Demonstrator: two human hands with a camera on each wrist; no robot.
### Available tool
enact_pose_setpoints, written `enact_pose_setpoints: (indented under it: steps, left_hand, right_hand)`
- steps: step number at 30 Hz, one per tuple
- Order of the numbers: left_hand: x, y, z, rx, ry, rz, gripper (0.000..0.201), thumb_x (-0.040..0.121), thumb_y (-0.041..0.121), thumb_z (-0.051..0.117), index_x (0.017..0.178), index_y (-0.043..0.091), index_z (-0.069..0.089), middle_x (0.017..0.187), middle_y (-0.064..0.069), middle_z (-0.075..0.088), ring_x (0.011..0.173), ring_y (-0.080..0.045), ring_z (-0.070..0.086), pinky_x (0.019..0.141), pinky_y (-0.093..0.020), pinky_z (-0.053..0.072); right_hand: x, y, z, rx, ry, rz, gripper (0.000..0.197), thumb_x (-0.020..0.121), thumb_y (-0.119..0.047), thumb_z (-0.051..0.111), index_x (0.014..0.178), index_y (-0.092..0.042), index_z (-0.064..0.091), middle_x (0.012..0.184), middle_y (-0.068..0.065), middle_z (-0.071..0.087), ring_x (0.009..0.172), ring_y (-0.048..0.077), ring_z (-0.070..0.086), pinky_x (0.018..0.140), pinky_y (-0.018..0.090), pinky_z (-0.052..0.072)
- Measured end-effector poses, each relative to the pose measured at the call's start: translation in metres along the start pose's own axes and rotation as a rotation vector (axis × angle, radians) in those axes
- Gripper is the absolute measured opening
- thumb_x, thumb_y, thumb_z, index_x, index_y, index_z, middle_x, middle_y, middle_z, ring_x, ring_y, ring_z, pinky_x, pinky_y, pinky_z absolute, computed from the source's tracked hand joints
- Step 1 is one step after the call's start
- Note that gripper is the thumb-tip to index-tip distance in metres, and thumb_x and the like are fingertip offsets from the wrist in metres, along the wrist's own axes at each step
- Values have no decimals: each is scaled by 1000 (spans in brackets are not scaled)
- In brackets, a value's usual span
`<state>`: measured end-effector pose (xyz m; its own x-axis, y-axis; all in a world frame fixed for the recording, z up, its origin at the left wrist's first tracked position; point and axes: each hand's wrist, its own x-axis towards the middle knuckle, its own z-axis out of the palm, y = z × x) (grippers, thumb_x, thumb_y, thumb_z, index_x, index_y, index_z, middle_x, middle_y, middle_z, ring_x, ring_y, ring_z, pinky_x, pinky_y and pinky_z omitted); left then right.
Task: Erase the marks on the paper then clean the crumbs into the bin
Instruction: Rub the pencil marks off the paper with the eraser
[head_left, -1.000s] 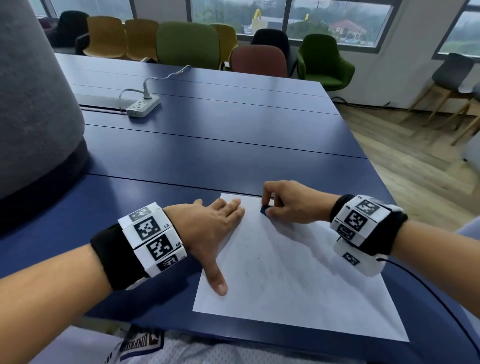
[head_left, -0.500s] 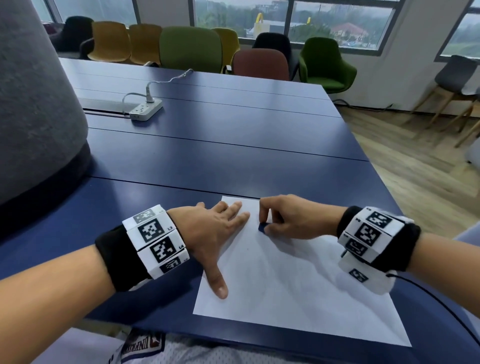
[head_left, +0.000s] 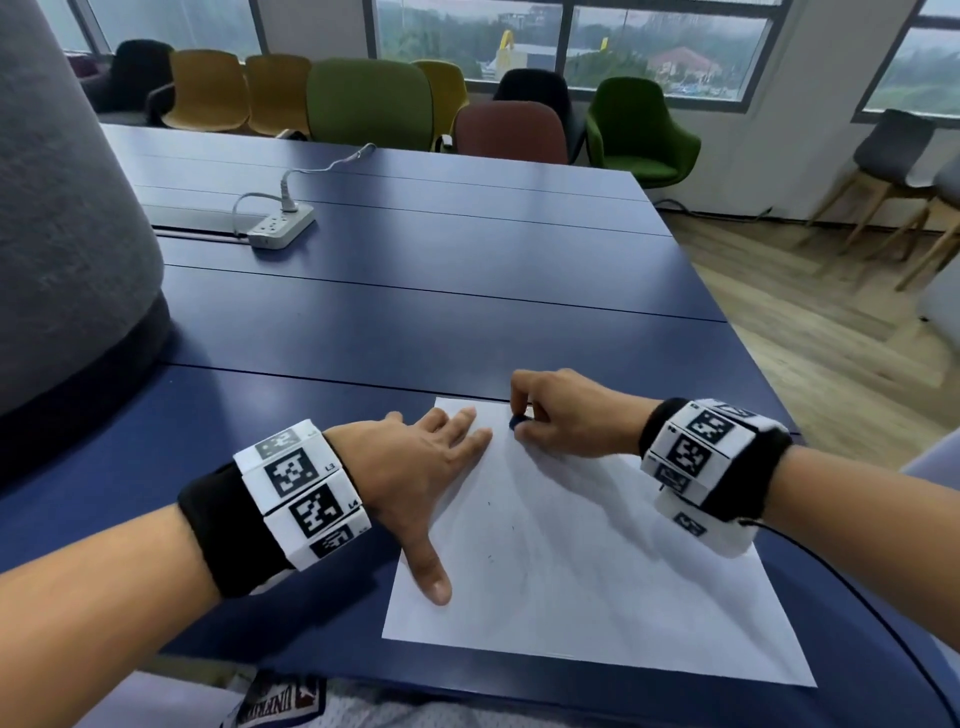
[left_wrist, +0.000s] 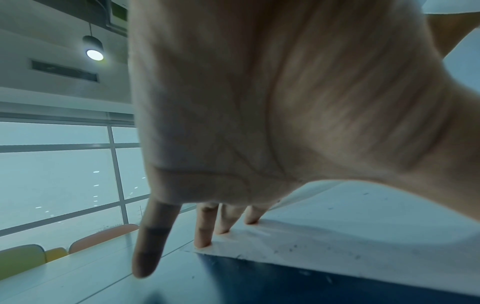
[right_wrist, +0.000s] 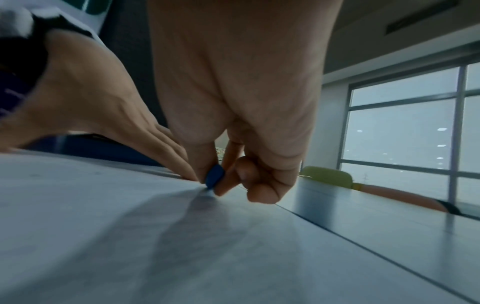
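A white sheet of paper lies on the dark blue table near its front edge. Faint grey smudges and a few tiny dark crumbs show on it. My left hand lies flat with straight fingers on the sheet's left side, thumb spread toward me; its fingertips press the paper's far corner. My right hand pinches a small blue eraser between thumb and fingers, its tip touching the paper near the far edge, close to my left fingertips. The eraser shows clearly in the right wrist view.
A large grey rounded object stands on the table at the left. A white power strip with its cable lies farther back. Coloured chairs line the far side. The table's right edge drops to a wooden floor.
My right hand with the eraser slid down and left along the paper, then back up toward the far edge, a rubbing stroke. My left hand stayed pressed on the sheet.
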<state>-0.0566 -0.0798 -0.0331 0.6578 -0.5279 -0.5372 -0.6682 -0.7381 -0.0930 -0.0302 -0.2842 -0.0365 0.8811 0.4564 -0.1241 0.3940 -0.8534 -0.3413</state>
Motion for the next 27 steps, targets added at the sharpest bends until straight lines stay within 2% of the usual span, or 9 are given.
enact_pose_setpoints:
  steps: [2, 3, 5, 8, 12, 14, 18, 22, 27]
  left_hand:
    - [0, 0, 0, -11, -6, 0, 151, 46, 83, 73, 153, 25, -17, 162, 3, -17, 149, -19, -6, 117, -56, 15]
    - [0, 0, 0, -15, -9, -1, 152, 46, 84, 72, 153, 25, -18, 162, 3, -18, 149, -19, -6, 118, -56, 14]
    - [0, -1, 0, -16, -15, -5, 152, 45, 84, 72, 152, 25, -18, 162, 3, -19, 149, -20, -7, 118, -57, 14]
    - [0, -1, 1, -18, -1, -5, 152, 45, 84, 72, 153, 25, -18, 162, 3, -18, 149, -19, -6, 117, -57, 14]
    - [1, -1, 1, -21, -4, -6, 152, 46, 83, 73, 153, 24, -17, 162, 2, -18, 149, -19, -7, 118, -56, 13]
    - [0, 0, 0, -25, -11, -10, 152, 46, 83, 74, 153, 25, -18, 162, 2, -19, 149, -19, -8, 118, -55, 12]
    - [0, -1, 0, -35, 0, -4, 152, 46, 83, 74, 152, 25, -18, 162, 4, -19, 149, -17, -7, 118, -55, 12]
    - [0, -1, 0, -34, -15, -4, 152, 46, 82, 74, 152, 25, -19, 162, 2, -20, 149, -19, -9, 119, -55, 11]
    - [0, -1, 0, -47, -5, -5, 152, 47, 81, 75, 152, 25, -20, 162, 3, -21, 149, -18, -9, 119, -56, 10]
  right_hand:
    - [-6, -7, 5, 30, -42, -48, 12, 90, -23, 61, 95, -15, 55, 60, -12, 49, 53, 0, 48, 52, 12, 35]
    - [-7, -9, 5, 30, -62, -60, 12, 89, -24, 62, 95, -16, 56, 59, -12, 50, 51, -2, 48, 50, 11, 36]
    - [-6, -5, -1, -1, -51, -46, 11, 89, -26, 62, 93, -18, 58, 61, -11, 52, 54, -1, 49, 52, 13, 35]
    - [-6, 1, -4, -15, 6, -14, 9, 89, -24, 61, 92, -18, 55, 63, -10, 52, 57, 2, 48, 59, 21, 36]
    - [-26, -15, 8, 30, -83, -149, 9, 86, -20, 63, 91, -17, 57, 60, -11, 48, 54, 2, 49, 50, 11, 33]
    - [-26, -12, 2, 11, -109, -152, 7, 87, -22, 64, 91, -20, 58, 61, -10, 50, 56, -2, 50, 51, 10, 36]
    - [-23, -3, -2, 38, -40, -58, 8, 87, -21, 63, 88, -22, 55, 60, -9, 52, 54, -3, 50, 51, 13, 32]
    - [-35, -16, 6, 58, -168, -164, 7, 87, -22, 63, 92, -20, 57, 62, -8, 52, 56, 3, 49, 52, 12, 34]
    - [-28, -8, 1, 55, -52, -63, 8, 89, -25, 62, 90, -21, 55, 60, -10, 50, 52, -2, 49, 50, 14, 32]
